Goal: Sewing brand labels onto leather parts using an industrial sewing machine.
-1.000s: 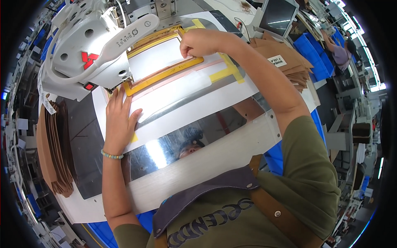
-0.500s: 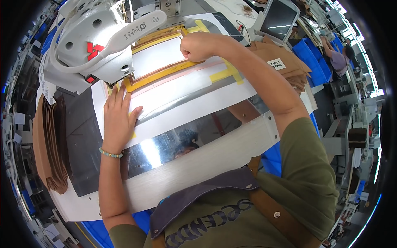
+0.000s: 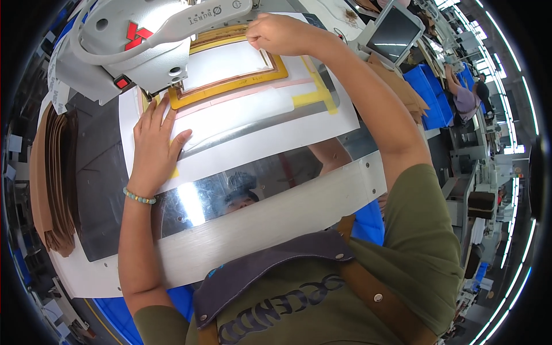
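Note:
A yellow rectangular frame with a brown inner border lies on a white sheet beneath the head of a white sewing machine. My left hand rests flat on the sheet, thumb spread, fingertips beside the frame's near left corner and close to the machine's needle area. At the frame's far right end is my right hand, its fingers curled in a pinch over the inner border. Whatever those fingertips hold, if anything, is hidden. Yellow tape lies on the sheet right of the frame.
Brown folded pieces stand stacked at the left. At the right are brown paper pieces, a screen and blue bins. A shiny metal plate borders the near side. Another person sits farther right.
My right hand has moved toward the frame's far right corner, uncovering its near right corner. The left hand stays flat on the sheet. The whole view has shifted slightly.

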Tool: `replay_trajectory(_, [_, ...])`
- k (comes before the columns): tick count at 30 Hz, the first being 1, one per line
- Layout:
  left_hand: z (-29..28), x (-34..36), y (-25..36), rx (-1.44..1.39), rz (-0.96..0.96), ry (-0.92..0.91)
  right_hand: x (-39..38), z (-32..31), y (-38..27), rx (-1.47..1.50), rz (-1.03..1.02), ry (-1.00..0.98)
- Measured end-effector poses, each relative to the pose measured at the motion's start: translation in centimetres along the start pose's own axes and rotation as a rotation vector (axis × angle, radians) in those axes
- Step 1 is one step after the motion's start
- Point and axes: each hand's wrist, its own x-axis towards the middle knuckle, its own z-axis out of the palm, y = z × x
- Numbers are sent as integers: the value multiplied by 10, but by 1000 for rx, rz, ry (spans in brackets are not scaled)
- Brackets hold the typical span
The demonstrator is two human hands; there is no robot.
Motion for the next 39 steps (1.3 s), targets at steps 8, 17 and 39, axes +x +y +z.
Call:
replay_trajectory(8, [0,0,-1,-32,-9,-9,-11,28,-12,-118,-29,-207])
replay_trajectory(17, [2,-1,-2,-58,-14,2,9,14,-14,63,41,16])
replay_trajectory(39, [-7,7,5,-21,5,-27,23,8,11,401,106,-534])
